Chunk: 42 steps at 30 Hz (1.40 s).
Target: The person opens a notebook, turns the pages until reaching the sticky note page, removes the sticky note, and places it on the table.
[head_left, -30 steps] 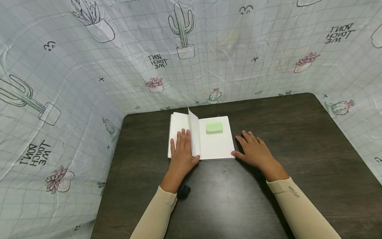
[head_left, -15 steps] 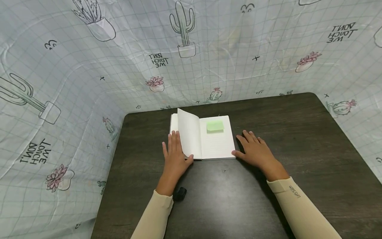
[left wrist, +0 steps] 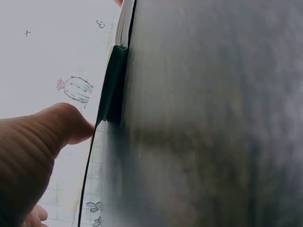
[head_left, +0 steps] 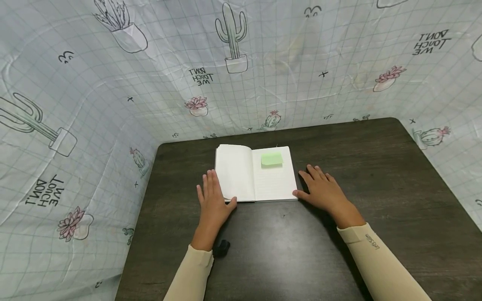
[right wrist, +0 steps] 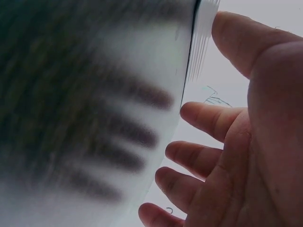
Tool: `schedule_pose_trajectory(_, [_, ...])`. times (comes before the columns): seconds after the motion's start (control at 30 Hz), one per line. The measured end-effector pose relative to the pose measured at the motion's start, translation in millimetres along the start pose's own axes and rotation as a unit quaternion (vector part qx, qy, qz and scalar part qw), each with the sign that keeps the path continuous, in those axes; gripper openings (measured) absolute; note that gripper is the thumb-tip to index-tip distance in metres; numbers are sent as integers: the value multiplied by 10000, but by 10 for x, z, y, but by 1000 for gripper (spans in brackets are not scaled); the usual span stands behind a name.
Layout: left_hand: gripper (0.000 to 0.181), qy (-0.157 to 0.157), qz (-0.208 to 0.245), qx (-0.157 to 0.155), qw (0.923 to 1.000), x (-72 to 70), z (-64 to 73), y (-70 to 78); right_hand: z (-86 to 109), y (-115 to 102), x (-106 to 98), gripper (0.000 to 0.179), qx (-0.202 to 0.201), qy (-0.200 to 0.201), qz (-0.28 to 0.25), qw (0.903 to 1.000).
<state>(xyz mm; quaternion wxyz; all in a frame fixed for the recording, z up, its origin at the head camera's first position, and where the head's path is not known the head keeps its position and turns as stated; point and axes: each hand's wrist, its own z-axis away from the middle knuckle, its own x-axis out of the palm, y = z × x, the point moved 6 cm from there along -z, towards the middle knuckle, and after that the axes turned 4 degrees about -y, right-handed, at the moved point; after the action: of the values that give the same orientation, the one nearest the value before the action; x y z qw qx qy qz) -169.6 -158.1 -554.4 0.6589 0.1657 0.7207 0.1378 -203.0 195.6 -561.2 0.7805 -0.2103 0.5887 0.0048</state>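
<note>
An open notebook [head_left: 275, 182] lies on the dark table, both blank-looking pages spread flat. A light green sticky note [head_left: 271, 159] is on the upper part of its right page. Along the notebook's left edge is my left hand [head_left: 211, 209], fingers straight, the thumb at the lower left corner. The left wrist view shows that thumb [left wrist: 61, 120] at the cover's edge, near the dark green spine [left wrist: 113, 85]. My right hand [head_left: 321, 190] rests spread on the table, its thumb at the notebook's lower right corner. In the right wrist view, the thumb [right wrist: 236, 38] meets the stacked page edges.
The dark wood table [head_left: 395, 175] has rounded far corners. A pale gridded cloth [head_left: 286, 62] with cactus drawings hangs behind it and along both sides. A small black device [head_left: 221, 248] sits at my left wrist.
A raised page has come down onto the left side of the notebook. My left hand has slid left, from over the left page to its outer edge. The right hand stays put.
</note>
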Motion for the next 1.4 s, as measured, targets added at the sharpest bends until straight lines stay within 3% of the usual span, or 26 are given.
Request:
schedule_pose_trajectory(0.2, [126,-22,-186,-28,9998,-30,4,5,1,8,14,90,-9,-10,6,10000])
schedule_pose_trajectory(0.33, [125,-120,-508,133,9985,-77,-17,101,0,8,9,89,-25,4,14,10000])
schedule_pose_trajectory(0.5, [119,-178,-1124,625,9915,-147,-46,365,4,6,-10,89,-35,11,33,10000])
schedule_pose_trajectory(0.73, [101,-167,-1766,1307,9754,-92,-70,659,9,-49,-40,88,-113,57,65,9999])
schedule_pose_trajectory(1.0, [89,-166,-1789,1701,9689,-32,-97,854,10,-96,-59,87,-97,111,62,9999])
schedule_pose_trajectory(1.23, [86,-626,-1849,1841,9633,55,-91,924,-21,-153,-62,87,-125,185,130,9997])
schedule_pose_trajectory(1.4, [89,-920,-1861,1730,9628,112,-96,889,-32,-165,-60,88,-151,189,195,9995])
